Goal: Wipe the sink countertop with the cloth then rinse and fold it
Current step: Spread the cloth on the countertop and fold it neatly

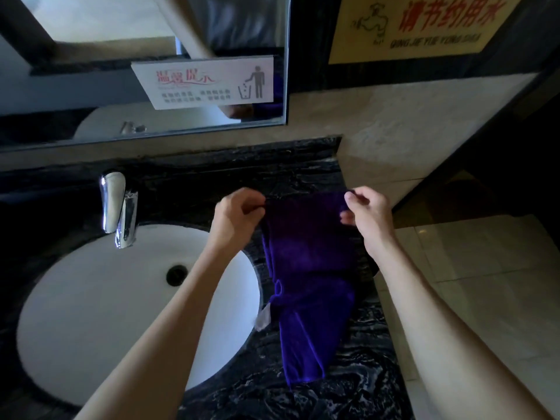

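The left hand [239,214] has its fingers curled and pinches the left top corner of the one purple cloth [309,268], while the right hand [365,215] pinches the right top corner between thumb and fingers, so the top edge is stretched between both hands. The cloth hangs down from them, and its lower part lies in folds on the black marbled countertop [348,374], just right of the single white round sink [91,313] (a small white label [263,318] shows at the cloth's left edge). There is one chrome faucet [118,207] behind the sink and one dark drain [176,274] in the basin. On the mirror [91,71] one white sign [206,83] carries red and grey Chinese writing, too blurred to read, and a figure with a bin. On the wall to the right, one yellow sign [424,25] reads "请节约用水", with what seems to be "QING JIE YUE YONG SHUI" below it.
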`<state>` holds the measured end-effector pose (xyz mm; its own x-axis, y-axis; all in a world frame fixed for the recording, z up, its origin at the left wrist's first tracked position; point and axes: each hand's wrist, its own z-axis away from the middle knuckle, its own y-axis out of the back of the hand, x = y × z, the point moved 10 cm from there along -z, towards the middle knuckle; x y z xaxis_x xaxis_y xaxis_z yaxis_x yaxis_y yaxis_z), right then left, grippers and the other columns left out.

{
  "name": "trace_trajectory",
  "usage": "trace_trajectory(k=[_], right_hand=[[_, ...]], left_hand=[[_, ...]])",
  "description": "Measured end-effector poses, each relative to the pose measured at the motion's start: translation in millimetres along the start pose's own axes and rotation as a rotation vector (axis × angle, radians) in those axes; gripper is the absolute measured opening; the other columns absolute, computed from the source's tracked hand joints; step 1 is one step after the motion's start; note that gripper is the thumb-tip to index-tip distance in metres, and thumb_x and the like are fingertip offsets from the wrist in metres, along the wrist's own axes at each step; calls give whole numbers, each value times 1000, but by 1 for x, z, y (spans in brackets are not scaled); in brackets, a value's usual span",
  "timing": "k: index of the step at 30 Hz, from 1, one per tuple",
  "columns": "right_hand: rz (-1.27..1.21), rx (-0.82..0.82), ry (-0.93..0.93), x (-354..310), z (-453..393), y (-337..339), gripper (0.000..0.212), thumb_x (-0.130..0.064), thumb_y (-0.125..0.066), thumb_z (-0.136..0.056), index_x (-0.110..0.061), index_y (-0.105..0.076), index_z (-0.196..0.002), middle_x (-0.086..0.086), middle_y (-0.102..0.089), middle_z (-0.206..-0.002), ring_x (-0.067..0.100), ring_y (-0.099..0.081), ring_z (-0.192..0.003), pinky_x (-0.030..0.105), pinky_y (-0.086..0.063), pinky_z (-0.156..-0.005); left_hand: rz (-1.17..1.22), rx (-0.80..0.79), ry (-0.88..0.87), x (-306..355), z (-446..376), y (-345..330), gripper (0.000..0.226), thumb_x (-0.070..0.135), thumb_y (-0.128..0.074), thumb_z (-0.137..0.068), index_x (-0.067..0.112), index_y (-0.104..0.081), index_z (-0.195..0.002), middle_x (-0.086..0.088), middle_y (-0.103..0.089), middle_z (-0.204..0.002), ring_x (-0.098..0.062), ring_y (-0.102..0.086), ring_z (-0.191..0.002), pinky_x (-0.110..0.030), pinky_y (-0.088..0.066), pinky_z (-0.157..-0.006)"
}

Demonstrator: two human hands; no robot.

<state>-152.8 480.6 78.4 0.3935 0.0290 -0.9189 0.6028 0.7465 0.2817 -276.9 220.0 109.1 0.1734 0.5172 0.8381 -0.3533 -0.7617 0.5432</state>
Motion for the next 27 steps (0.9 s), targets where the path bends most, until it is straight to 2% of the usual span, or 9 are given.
trace_trajectory(k=[2, 4, 7, 10, 13, 16, 19, 21, 27], right_hand=[[151, 15, -3, 4, -19, -14, 17, -7, -57, -101, -8, -61, -118, 6, -62, -98, 20, -66, -77, 34, -60, -73], [406, -42, 64, 4, -17, -35, 22, -9, -60, -98, -9, -62, -120, 7, -65, -107, 25, -67, -91, 36, -54, -77], [580, -254, 208, 15, 38, -75, 5, -12, -67, -93, -11, -65, -97, 9, -71, -89, 29, -68, -83, 37, -49, -70], [681, -379, 244, 44, 113, -88, 16, -23, -70, -92, -16, -58, -86, 5, -66, -78, 31, -66, -78, 37, -43, -66], [792, -429, 174, 81, 172, -77, 27, -40, -68, -92, -23, -48, -88, -2, -62, -92, 26, -64, -90, 37, -43, -72], [934, -450, 129, 112, 203, -65, 33, -47, -67, -91, -22, -50, -102, -5, -54, -106, 21, -61, -99, 33, -39, -71], [859, -391, 215, 113, 204, -58, 18, -28, -66, -94, -21, -50, -91, -7, -46, -94, 22, -60, -90, 31, -37, -68], [788, -354, 216, 112, 201, -49, 24, -12, -63, -93, -21, -45, -80, -6, -44, -85, 22, -57, -79, 31, -35, -67], [609, -219, 88, 125, 208, -2, 14, -5, -65, -88, -11, -53, -82, 7, -60, -74, 26, -57, -65, 27, -35, -51]], left_hand=[[-14, 156, 87, -11, -11, 9, 22, 0, -68, -86, 10, -73, -105, -1, -70, -91, -8, -62, -76, -4, -43, -68], [21, 195, 190, -34, -3, 9, 25, -1, -63, -88, 9, -72, -108, -2, -69, -90, -11, -62, -75, -15, -45, -69], [-14, 108, 270, -70, 38, -4, 24, -8, -57, -83, 8, -72, -94, -4, -69, -80, -20, -65, -73, -23, -47, -65], [-106, -57, 351, -99, 98, -31, 13, -1, -66, -86, 11, -73, -87, -2, -70, -80, -18, -69, -74, -15, -44, -60], [-109, -123, 388, -115, 151, -54, 13, 17, -80, -83, 16, -69, -90, 0, -65, -89, -19, -65, -74, -15, -40, -59], [-70, -125, 324, -108, 176, -68, 18, 8, -80, -80, 14, -63, -80, -3, -55, -87, -20, -57, -72, -9, -41, -59], [65, -37, 336, -101, 184, -58, 17, 0, -76, -83, 7, -67, -70, 1, -55, -76, -21, -56, -69, -21, -42, -61], [180, 5, 374, -103, 188, -51, 17, 4, -75, -85, 13, -68, -73, -3, -63, -79, -17, -61, -72, -28, -48, -66], [718, 33, 618, -104, 216, -59, 11, 0, -66, -94, 4, -58, -86, -13, -68, -70, -16, -67, -57, -23, -53, -52]])
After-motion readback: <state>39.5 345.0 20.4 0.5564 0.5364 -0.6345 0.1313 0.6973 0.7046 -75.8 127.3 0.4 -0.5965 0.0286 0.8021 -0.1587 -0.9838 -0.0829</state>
